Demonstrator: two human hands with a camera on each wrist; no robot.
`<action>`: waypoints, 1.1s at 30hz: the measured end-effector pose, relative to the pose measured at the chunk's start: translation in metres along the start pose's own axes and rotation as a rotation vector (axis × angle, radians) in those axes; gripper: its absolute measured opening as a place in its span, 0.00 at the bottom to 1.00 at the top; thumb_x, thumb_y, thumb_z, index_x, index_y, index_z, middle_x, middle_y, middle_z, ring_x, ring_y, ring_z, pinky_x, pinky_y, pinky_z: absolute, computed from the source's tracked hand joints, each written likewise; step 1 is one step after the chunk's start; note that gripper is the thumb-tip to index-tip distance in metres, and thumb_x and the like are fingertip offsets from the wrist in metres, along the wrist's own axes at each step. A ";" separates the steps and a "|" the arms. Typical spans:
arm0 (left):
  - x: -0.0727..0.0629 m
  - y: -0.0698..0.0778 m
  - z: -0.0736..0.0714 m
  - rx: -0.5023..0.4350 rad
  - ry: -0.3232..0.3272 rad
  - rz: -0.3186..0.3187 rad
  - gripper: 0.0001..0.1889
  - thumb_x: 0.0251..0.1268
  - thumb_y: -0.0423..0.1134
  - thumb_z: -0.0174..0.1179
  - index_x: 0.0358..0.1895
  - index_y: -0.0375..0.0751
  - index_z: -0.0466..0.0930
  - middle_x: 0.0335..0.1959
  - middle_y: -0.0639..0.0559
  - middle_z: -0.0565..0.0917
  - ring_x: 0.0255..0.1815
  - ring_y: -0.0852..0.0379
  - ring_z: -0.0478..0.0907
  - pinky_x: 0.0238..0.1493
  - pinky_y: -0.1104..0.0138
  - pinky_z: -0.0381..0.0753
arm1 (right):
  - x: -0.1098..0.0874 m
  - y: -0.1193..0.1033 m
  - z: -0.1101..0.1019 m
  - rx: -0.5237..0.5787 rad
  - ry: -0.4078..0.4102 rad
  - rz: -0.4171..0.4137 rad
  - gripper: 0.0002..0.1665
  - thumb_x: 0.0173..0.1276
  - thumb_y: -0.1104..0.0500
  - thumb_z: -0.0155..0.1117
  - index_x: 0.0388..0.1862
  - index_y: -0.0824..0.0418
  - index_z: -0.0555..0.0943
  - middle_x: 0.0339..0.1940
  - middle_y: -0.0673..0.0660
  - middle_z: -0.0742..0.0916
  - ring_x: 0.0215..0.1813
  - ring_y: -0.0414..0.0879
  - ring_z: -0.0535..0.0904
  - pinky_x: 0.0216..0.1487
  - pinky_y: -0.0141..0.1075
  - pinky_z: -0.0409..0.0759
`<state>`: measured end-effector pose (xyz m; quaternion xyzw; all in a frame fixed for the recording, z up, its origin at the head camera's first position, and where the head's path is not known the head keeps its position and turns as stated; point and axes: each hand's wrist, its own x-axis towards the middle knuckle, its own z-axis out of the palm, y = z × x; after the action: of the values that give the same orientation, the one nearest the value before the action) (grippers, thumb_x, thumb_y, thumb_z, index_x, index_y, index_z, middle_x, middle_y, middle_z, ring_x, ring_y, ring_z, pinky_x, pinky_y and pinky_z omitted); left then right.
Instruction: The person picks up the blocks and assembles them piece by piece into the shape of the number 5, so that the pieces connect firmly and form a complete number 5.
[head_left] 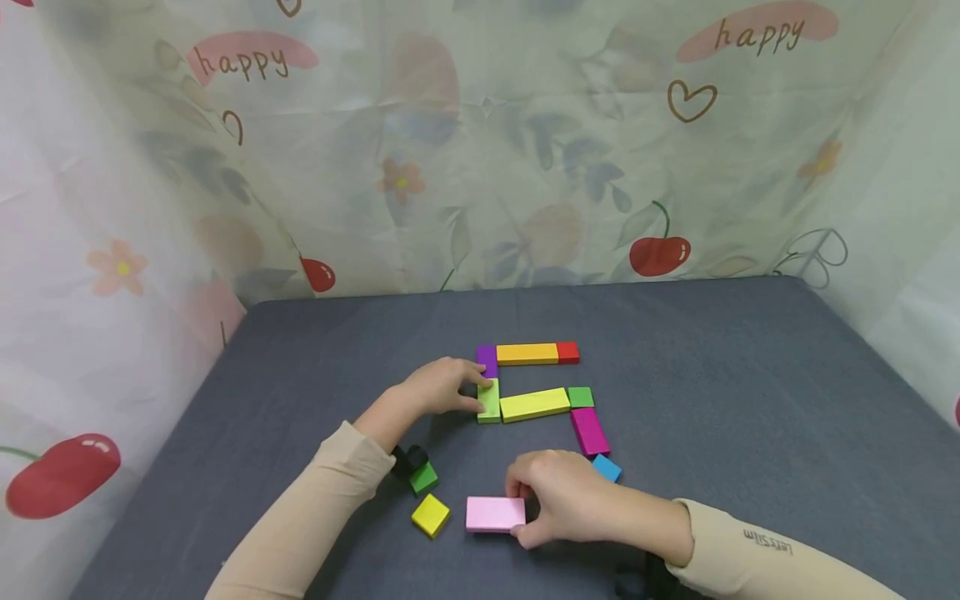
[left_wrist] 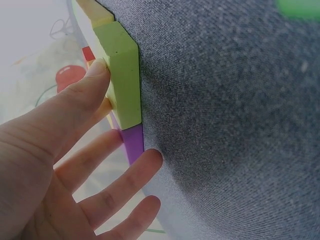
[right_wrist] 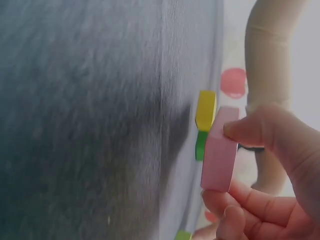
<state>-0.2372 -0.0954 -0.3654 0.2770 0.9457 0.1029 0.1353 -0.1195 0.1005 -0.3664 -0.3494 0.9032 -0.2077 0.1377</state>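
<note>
My right hand (head_left: 566,497) pinches a pink rectangular block (head_left: 493,514) by its right end, thumb on one edge and fingers on the other. In the right wrist view the pink block (right_wrist: 220,150) is held above the dark cloth. Farther forward, my left hand (head_left: 442,386) touches a light green block (head_left: 489,402) with thumb and fingertips, its other fingers spread beside it. A purple block (head_left: 487,360) lies end to end with the light green one. Rightward from the light green block runs a yellow block (head_left: 536,405), then a small green block (head_left: 581,397).
An orange block (head_left: 527,355) and a red block (head_left: 567,352) extend right from the purple one. A magenta block (head_left: 590,431) and a blue block (head_left: 607,467) continue toward me. Loose yellow (head_left: 431,516) and green (head_left: 424,478) blocks lie left of the pink block. Patterned curtains surround the table (head_left: 712,375).
</note>
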 end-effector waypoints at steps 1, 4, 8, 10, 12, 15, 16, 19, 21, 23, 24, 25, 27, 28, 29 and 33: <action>0.000 0.000 0.000 0.001 0.000 -0.001 0.23 0.56 0.47 0.65 0.57 0.48 0.78 0.65 0.50 0.73 0.68 0.48 0.68 0.69 0.54 0.66 | -0.001 0.002 -0.001 0.004 0.008 -0.004 0.15 0.46 0.48 0.74 0.29 0.51 0.79 0.22 0.43 0.77 0.25 0.32 0.68 0.27 0.25 0.67; 0.001 0.000 0.000 0.008 -0.008 -0.010 0.24 0.57 0.48 0.65 0.57 0.48 0.78 0.66 0.51 0.72 0.68 0.49 0.67 0.69 0.55 0.66 | -0.004 0.008 -0.005 0.017 0.018 -0.008 0.14 0.47 0.49 0.74 0.29 0.50 0.79 0.23 0.42 0.78 0.26 0.32 0.68 0.27 0.24 0.68; 0.003 -0.001 0.001 0.014 -0.017 -0.017 0.24 0.57 0.48 0.64 0.58 0.49 0.78 0.66 0.52 0.72 0.68 0.50 0.67 0.69 0.55 0.65 | -0.007 0.015 -0.008 0.004 0.041 -0.021 0.13 0.48 0.50 0.74 0.30 0.50 0.80 0.24 0.43 0.79 0.26 0.32 0.68 0.26 0.24 0.68; 0.003 -0.001 0.001 0.010 -0.020 -0.017 0.24 0.57 0.48 0.65 0.58 0.49 0.78 0.66 0.52 0.72 0.68 0.50 0.67 0.69 0.56 0.65 | -0.009 0.019 -0.009 -0.003 0.048 -0.018 0.13 0.48 0.50 0.73 0.30 0.50 0.79 0.24 0.43 0.79 0.26 0.32 0.67 0.26 0.23 0.68; 0.003 -0.001 0.001 0.006 -0.023 -0.018 0.24 0.57 0.48 0.65 0.58 0.49 0.78 0.66 0.51 0.72 0.68 0.50 0.67 0.69 0.56 0.65 | -0.011 0.023 -0.010 -0.007 0.062 -0.021 0.13 0.48 0.50 0.73 0.30 0.50 0.79 0.24 0.43 0.79 0.25 0.31 0.67 0.25 0.23 0.67; 0.003 -0.001 0.000 0.003 -0.029 -0.019 0.24 0.57 0.47 0.65 0.58 0.49 0.77 0.66 0.52 0.72 0.69 0.50 0.67 0.70 0.56 0.64 | -0.014 0.027 -0.011 -0.002 0.075 -0.017 0.13 0.48 0.50 0.73 0.30 0.50 0.79 0.24 0.42 0.78 0.25 0.31 0.67 0.25 0.23 0.67; 0.003 -0.001 0.000 0.005 -0.031 -0.019 0.24 0.57 0.47 0.65 0.58 0.49 0.77 0.66 0.52 0.72 0.69 0.50 0.66 0.70 0.56 0.64 | -0.015 0.029 -0.011 -0.005 0.084 -0.023 0.13 0.48 0.50 0.73 0.30 0.50 0.79 0.24 0.42 0.78 0.25 0.31 0.67 0.25 0.23 0.67; 0.003 -0.001 0.000 0.012 -0.032 -0.014 0.24 0.57 0.47 0.65 0.58 0.49 0.77 0.66 0.51 0.72 0.69 0.50 0.66 0.70 0.55 0.64 | -0.017 0.032 -0.012 -0.006 0.092 -0.015 0.13 0.48 0.50 0.73 0.30 0.50 0.79 0.24 0.42 0.77 0.26 0.31 0.68 0.25 0.23 0.67; 0.003 -0.001 0.000 0.016 -0.034 -0.013 0.24 0.57 0.48 0.64 0.58 0.49 0.77 0.66 0.51 0.72 0.69 0.50 0.66 0.70 0.55 0.64 | -0.018 0.034 -0.013 -0.006 0.097 -0.013 0.13 0.48 0.50 0.73 0.30 0.50 0.79 0.24 0.42 0.77 0.26 0.32 0.69 0.25 0.23 0.68; 0.003 -0.002 0.000 0.013 -0.031 -0.011 0.24 0.57 0.48 0.64 0.58 0.49 0.78 0.66 0.51 0.72 0.69 0.50 0.66 0.70 0.55 0.64 | -0.018 0.035 -0.013 0.000 0.097 -0.007 0.13 0.48 0.51 0.73 0.30 0.50 0.79 0.25 0.41 0.77 0.27 0.33 0.70 0.25 0.23 0.68; 0.003 -0.002 0.000 0.012 -0.031 -0.011 0.24 0.57 0.48 0.64 0.58 0.49 0.77 0.66 0.51 0.72 0.69 0.50 0.66 0.70 0.55 0.64 | -0.019 0.036 -0.014 0.004 0.099 -0.008 0.13 0.48 0.51 0.73 0.30 0.50 0.79 0.25 0.41 0.77 0.27 0.33 0.70 0.25 0.23 0.68; 0.003 -0.002 0.000 0.012 -0.032 -0.011 0.24 0.57 0.48 0.64 0.58 0.49 0.77 0.66 0.51 0.72 0.69 0.50 0.66 0.70 0.55 0.63 | -0.019 0.037 -0.014 0.005 0.103 -0.010 0.13 0.48 0.51 0.74 0.30 0.50 0.79 0.25 0.42 0.78 0.27 0.33 0.70 0.25 0.23 0.68; 0.003 -0.002 0.001 0.008 -0.029 -0.007 0.24 0.57 0.48 0.64 0.58 0.49 0.77 0.66 0.51 0.72 0.69 0.50 0.66 0.70 0.55 0.64 | -0.020 0.038 -0.014 0.005 0.112 -0.017 0.13 0.48 0.51 0.74 0.30 0.50 0.79 0.25 0.42 0.78 0.27 0.33 0.70 0.25 0.23 0.68; 0.003 -0.002 0.001 0.006 -0.030 -0.007 0.24 0.57 0.48 0.64 0.58 0.49 0.77 0.66 0.51 0.72 0.69 0.50 0.66 0.70 0.55 0.64 | -0.020 0.039 -0.014 0.004 0.114 -0.016 0.13 0.48 0.51 0.74 0.30 0.50 0.79 0.25 0.42 0.78 0.27 0.33 0.70 0.25 0.23 0.68; 0.003 -0.002 0.000 0.006 -0.030 -0.006 0.24 0.57 0.48 0.64 0.58 0.49 0.77 0.66 0.51 0.72 0.69 0.50 0.66 0.70 0.55 0.64 | -0.021 0.039 -0.014 0.004 0.116 -0.015 0.13 0.48 0.51 0.74 0.30 0.50 0.79 0.25 0.42 0.78 0.27 0.33 0.70 0.25 0.23 0.68; 0.003 -0.002 0.000 0.006 -0.028 -0.003 0.24 0.57 0.48 0.64 0.58 0.49 0.78 0.66 0.51 0.72 0.69 0.49 0.67 0.70 0.55 0.64 | -0.022 0.041 -0.013 -0.002 0.120 -0.013 0.13 0.47 0.51 0.73 0.30 0.49 0.78 0.24 0.42 0.77 0.26 0.33 0.69 0.25 0.23 0.67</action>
<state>-0.2401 -0.0954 -0.3665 0.2772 0.9445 0.0960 0.1480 -0.1327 0.1468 -0.3719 -0.3422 0.9078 -0.2285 0.0815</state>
